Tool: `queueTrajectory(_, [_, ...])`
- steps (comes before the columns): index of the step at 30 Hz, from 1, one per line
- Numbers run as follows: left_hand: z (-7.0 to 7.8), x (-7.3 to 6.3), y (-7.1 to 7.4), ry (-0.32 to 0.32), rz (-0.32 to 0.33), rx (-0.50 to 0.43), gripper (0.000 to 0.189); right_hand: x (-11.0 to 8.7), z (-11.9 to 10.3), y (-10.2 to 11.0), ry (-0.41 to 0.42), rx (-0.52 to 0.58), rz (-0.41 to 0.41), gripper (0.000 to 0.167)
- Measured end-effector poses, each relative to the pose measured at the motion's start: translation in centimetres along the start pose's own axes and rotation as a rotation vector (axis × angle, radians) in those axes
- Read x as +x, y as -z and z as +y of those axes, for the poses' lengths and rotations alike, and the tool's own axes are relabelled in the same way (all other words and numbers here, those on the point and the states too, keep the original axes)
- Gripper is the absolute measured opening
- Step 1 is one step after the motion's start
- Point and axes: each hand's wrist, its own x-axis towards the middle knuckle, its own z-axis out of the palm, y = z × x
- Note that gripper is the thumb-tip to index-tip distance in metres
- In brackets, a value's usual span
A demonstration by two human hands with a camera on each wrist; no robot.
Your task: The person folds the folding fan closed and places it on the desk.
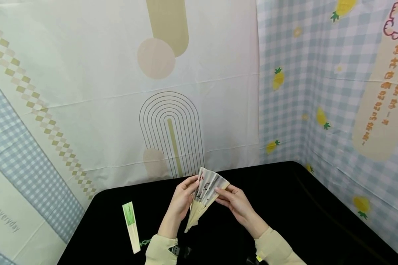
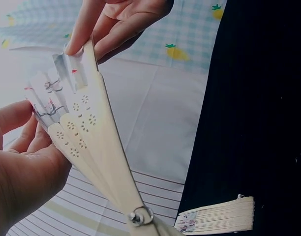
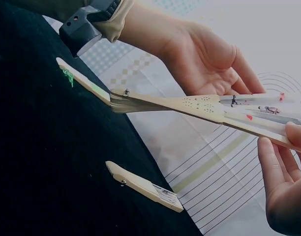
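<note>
Both hands hold a partly spread folding fan (image 1: pixel 208 187) above the black table, its pivot end pointing down. Pale ribs with small flower cutouts and a grey-white leaf with branches and red marks show on it. The left hand (image 1: pixel 180 200) pinches one side of the leaf between thumb and fingers. On the opposite side, the right hand (image 1: pixel 237 204) pinches the outer edge with thumb and fingertips. A metal rivet with a ring (image 2: pixel 139 217) joins the ribs in the left wrist view.
A closed fan with a green leaf (image 1: pixel 130 215) and green tassel (image 1: pixel 145 242) lies on the table's left. Another closed pale fan (image 3: pixel 143 187) lies on the black cloth (image 3: pixel 57 162). Patterned curtains (image 1: pixel 225 110) stand behind and beside the table.
</note>
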Motion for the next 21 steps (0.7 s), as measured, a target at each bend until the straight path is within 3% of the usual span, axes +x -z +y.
queueTrajectory(21, [-0.46,-0.15,-0.07,0.021,-0.051,0.04,0.039,-0.03,0.3,-0.2,0.02,-0.015,-0.078,0.044])
